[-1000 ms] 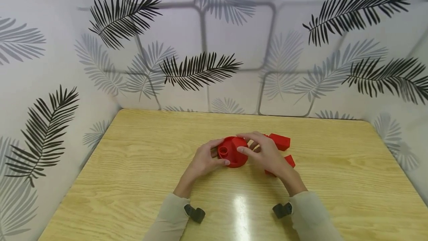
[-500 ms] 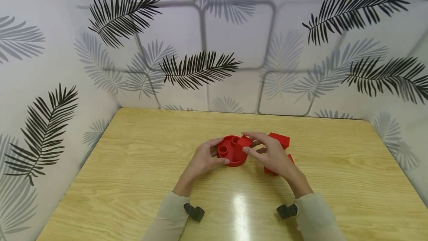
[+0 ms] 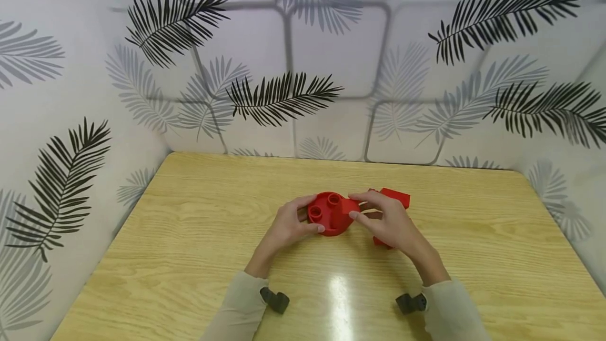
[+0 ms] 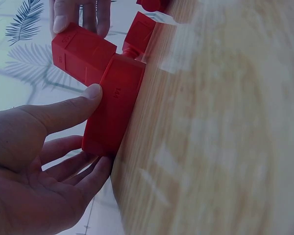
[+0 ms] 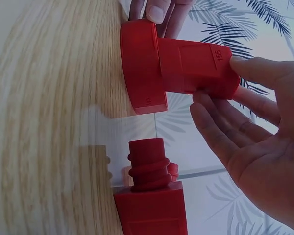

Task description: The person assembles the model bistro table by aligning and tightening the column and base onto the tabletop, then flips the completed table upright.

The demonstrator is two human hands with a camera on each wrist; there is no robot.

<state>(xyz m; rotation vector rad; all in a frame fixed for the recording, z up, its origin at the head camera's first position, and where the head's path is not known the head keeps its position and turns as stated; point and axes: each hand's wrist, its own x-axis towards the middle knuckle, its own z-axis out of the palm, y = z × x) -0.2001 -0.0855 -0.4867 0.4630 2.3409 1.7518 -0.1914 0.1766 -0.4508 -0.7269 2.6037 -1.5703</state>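
Red base (image 4: 115,115): left hand (image 3: 289,225) grips rim, right hand (image 3: 390,221) pinches block (image 5: 196,63); table's left edge (image 3: 129,225) distant.

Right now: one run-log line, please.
left hand: holds round red base; right hand: pinches red block; block seating: unclear; threaded red piece: on table

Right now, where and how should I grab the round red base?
I'd take the round red base by its outer wall, coming from the left, like the left hand. Its curved wall suits thumb and fingers; the right hand holds a block at its right.
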